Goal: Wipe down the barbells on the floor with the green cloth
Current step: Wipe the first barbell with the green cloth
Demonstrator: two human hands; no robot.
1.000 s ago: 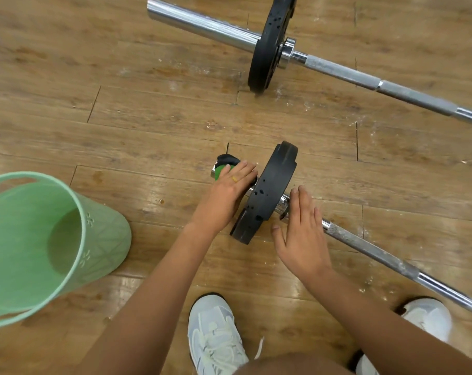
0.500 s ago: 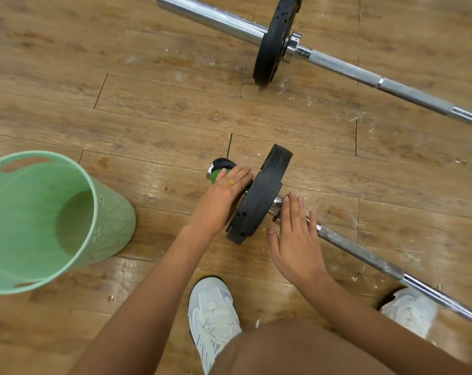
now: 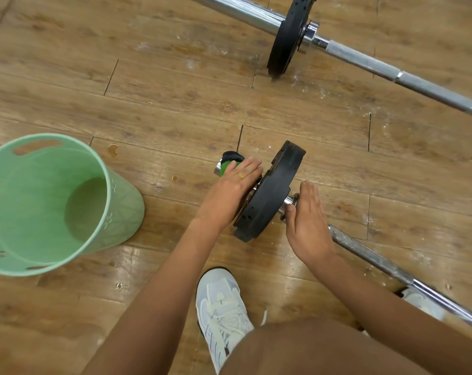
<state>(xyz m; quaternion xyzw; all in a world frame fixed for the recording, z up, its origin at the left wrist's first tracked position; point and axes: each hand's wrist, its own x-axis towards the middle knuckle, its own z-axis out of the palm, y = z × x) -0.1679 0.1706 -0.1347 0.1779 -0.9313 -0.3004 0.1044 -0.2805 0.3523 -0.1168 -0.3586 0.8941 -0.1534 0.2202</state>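
Pressing soft, light cloth (image 3: 226, 167) onto the sleeve end: left hand (image 3: 230, 189), fingers lying straight. Resting on the floor, likely handling heavy, stiff and roll-prone: near barbell (image 3: 270, 196). Bracing its shaft beside the plate, probably the best steadying spot: right hand (image 3: 308, 223), fingers straight, gripping nothing.

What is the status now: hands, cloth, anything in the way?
Left hand presses green cloth onto sleeve end of near barbell. Right hand flat, at shaft beside black weight plate. Nothing blocking; green basket stands apart, to left.
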